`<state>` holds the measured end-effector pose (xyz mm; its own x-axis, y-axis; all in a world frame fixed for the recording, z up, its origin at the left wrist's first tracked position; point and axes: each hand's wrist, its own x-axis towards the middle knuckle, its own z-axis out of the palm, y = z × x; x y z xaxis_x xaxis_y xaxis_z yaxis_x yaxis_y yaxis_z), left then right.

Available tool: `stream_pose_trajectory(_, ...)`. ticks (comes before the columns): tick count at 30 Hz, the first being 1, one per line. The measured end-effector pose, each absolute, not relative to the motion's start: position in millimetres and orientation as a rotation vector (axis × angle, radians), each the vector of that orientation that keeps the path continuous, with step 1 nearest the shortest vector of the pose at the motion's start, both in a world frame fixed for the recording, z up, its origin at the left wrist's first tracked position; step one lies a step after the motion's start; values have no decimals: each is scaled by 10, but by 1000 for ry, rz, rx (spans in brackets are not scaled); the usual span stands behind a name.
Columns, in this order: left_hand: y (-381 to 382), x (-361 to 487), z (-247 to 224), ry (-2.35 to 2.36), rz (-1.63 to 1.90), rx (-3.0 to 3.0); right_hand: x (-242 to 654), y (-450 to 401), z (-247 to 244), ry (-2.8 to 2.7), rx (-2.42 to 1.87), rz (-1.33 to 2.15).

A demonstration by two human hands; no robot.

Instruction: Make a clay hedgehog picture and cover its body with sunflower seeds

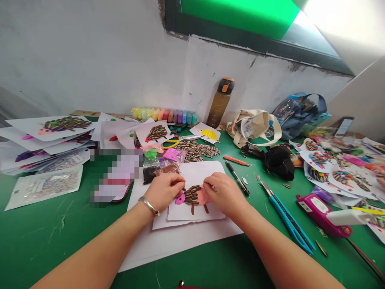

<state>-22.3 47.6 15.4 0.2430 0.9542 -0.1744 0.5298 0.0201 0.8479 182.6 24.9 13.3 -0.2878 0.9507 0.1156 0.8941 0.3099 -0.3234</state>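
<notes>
A white card [180,214] on larger white sheets bears a clay animal with a magenta head [180,199], a pink body [203,196] and brown legs. Striped seeds [191,194] cover the body's left part. My left hand [167,190], with a silver bracelet at the wrist, is pinched just above the head; what its fingertips hold is too small to name. My right hand [224,192] rests over the body's right end with its fingers pressed together, their tips partly hidden. Behind the card lie a seed pile [198,150] and bagged clay [171,168].
Finished seed pictures [64,123] are stacked at the left; more [315,158] lie at the right. A blue cutter [288,216], a pen [236,178], an orange pencil [236,160] and a magenta glue gun [321,216] lie right of my hands. A bottle [220,104] stands by the wall.
</notes>
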Motion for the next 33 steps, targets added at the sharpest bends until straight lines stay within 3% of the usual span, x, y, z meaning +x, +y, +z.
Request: stream_pose_trajectory(33, 485, -224, 124, 1383, 647, 1506, 1918, 270, 263, -2308, -1880, 434)
